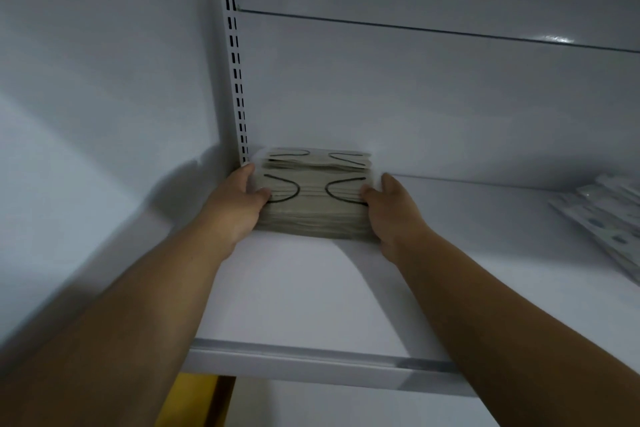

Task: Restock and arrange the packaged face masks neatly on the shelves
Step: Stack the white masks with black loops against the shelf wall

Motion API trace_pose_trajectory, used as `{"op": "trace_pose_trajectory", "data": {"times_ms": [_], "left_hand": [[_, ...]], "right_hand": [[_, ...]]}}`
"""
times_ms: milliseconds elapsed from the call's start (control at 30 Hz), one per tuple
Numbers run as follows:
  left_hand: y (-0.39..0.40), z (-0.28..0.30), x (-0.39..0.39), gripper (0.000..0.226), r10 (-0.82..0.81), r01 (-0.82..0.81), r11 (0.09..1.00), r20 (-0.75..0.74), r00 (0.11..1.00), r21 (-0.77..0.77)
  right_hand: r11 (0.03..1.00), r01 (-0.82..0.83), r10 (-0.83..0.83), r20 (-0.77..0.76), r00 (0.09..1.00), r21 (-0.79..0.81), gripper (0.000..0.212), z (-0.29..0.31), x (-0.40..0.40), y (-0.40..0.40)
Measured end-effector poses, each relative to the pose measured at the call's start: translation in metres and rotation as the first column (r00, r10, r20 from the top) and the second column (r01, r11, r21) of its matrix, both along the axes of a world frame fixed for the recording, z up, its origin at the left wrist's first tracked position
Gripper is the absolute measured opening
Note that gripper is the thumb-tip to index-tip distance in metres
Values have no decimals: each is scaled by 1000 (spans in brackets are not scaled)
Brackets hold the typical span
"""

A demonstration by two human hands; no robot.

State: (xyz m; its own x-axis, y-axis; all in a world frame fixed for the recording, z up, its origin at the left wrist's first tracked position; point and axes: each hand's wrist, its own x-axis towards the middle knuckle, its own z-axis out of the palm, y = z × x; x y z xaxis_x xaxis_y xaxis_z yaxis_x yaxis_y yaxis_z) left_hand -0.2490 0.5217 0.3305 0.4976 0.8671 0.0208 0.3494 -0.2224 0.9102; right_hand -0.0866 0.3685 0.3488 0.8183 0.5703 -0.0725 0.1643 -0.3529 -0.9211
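Note:
A stack of packaged face masks (pixel 313 198), beige with black ear loops in clear wrap, sits in the back left corner of a white shelf (pixel 311 295). My left hand (pixel 239 206) grips the stack's left end, thumb on top. My right hand (pixel 389 208) grips its right end the same way. The stack's far edge lies close to the shelf's back panel.
A slotted white upright (pixel 237 80) runs up the corner beside the stack. More packaged masks (pixel 609 222), white with a dotted pattern, lie at the shelf's far right. A white side wall stands to the left. Something yellow (pixel 190 402) shows below the shelf's front lip.

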Motion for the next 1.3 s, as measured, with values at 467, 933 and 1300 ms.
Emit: {"op": "trace_pose_trajectory", "data": {"times_ms": [467, 933, 1300], "left_hand": [[-20, 13, 5, 34, -175, 411, 624, -393, 903, 665], [16, 60, 19, 29, -86, 304, 639, -327, 941, 706], [42, 52, 49, 21, -34, 482, 607, -586, 810, 632]], "right_hand": [[815, -176, 548, 637, 542, -552, 38, 5, -15, -7], [715, -177, 645, 540, 541, -676, 42, 68, 2, 18], [598, -190, 726, 426, 539, -778, 31, 52, 21, 39]]}}
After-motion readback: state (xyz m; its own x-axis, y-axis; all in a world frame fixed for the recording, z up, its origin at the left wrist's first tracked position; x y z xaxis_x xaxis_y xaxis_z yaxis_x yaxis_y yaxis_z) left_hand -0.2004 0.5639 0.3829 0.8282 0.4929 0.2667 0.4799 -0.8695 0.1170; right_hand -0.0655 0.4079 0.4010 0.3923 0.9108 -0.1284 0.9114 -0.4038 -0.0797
